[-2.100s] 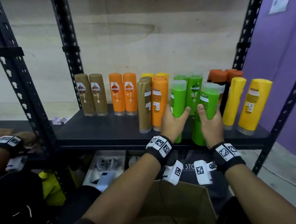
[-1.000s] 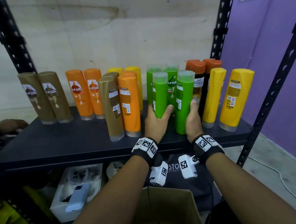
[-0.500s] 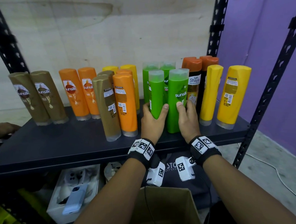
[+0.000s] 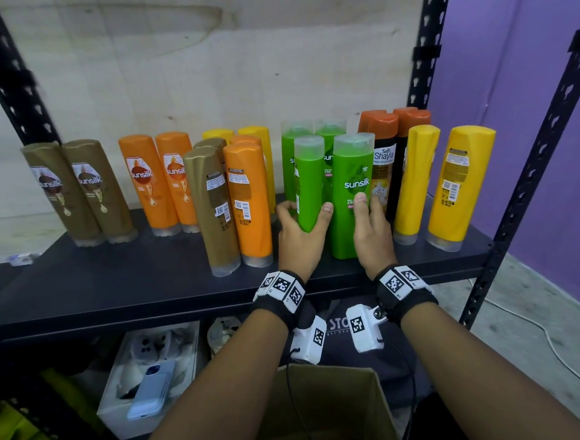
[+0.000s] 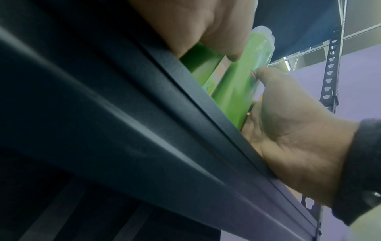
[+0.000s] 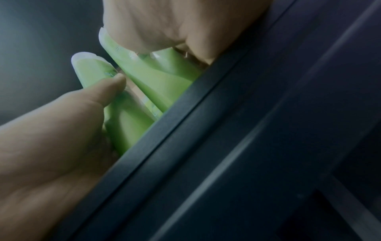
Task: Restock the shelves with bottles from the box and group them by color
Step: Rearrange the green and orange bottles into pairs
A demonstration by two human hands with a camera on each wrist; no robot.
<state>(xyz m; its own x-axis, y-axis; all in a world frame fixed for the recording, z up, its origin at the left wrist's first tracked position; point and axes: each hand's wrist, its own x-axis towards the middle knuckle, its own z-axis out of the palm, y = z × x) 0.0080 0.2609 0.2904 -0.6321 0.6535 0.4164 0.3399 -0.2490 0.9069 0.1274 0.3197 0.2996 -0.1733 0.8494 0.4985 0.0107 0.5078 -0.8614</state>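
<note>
Green bottles occupy both hands at the front of the shelf (image 4: 161,279). My left hand (image 4: 299,241) wraps the narrow bottle (image 4: 307,186), thumb on its right edge, fingers curled round its left side. My right hand (image 4: 371,236) holds the wide bottle (image 4: 348,196), thumb pressed on its label, fingers behind it, next to the Shayla bottle (image 4: 383,171). The wide bottle's base stands on the shelf; the narrow bottle's base is hidden by my hand, so I cannot tell whether it is seated. Two more green bottles (image 4: 328,143) stand directly behind. Risk one: pushing either held bottle back too firmly could topple the rear pair, since all are tall on small bases. Risk two: my right fingers, withdrawing, could drag the Shayla bottle. Risk three: the brown bottle (image 4: 210,207) and orange bottle (image 4: 248,203) stand just left of my left hand, and a sideways exit could clip them. The box (image 4: 330,415) sits below the shelf; its contents are not visible.
</note>
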